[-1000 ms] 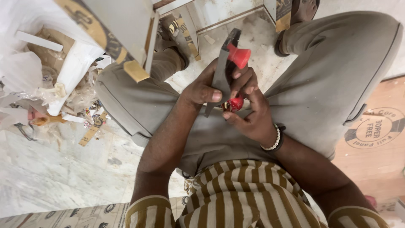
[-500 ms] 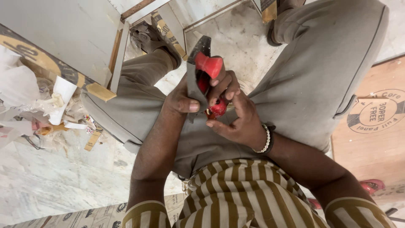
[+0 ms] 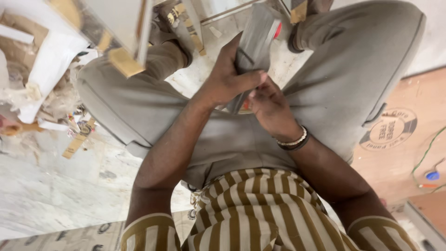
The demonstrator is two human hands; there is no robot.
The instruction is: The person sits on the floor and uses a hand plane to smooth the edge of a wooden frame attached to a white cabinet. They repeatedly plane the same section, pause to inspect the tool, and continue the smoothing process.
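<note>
Both hands close together over lap: left [image 3: 227,81] clenched, right [image 3: 269,109] curled.

Take your lap [image 3: 241,139] as the landmark. Above it, between your knees, your left hand [image 3: 227,81] and right hand [image 3: 272,109] meet around a flat tool [image 3: 258,37], the left on its left edge, the right below it and touching its lower end. Left of your lap, on the floor [image 3: 55,190], lies a heap of paper scraps and offcuts [image 3: 42,93]. Beyond your left knee stands a board [image 3: 118,23] on edge. Right of your lap lies a plywood sheet [image 3: 399,139], with a thin wire [image 3: 429,148] at its far right. Your shoes [image 3: 306,14] rest beyond the tool.
</note>
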